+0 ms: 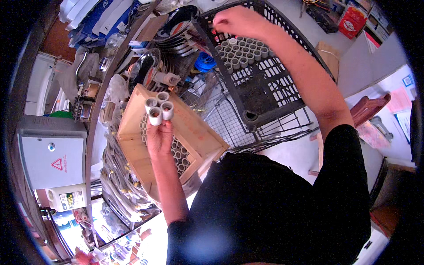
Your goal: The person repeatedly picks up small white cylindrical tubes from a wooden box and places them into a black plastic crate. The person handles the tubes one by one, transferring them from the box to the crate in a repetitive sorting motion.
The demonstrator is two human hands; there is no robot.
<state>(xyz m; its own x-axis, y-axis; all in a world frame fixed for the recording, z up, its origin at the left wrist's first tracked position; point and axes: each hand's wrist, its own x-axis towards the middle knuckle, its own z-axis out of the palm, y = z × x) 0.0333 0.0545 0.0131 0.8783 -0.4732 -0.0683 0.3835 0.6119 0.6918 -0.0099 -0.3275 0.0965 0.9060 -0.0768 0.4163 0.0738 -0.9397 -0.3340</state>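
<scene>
My left hand [160,137] grips a cluster of several short white plastic pipe couplings [155,116], their open ends facing up. It is over an open wooden box [207,142], where more couplings [180,154] stand side by side. My right hand [240,21] is over the far left part of a black plastic crate [255,122], its fingers curled. Whether anything is between those fingers is hidden. Just below it, grey-white couplings [239,54] stand upright in close rows on the crate's slotted floor.
The crate rests on a wire-mesh cart [228,124]. Left of it are stacked black pans [179,36] and a blue coil [204,62]. Bundled grey cables [121,179] hang beside the wooden box. A metal electrical cabinet [53,159] and a white jug [68,197] line the left side.
</scene>
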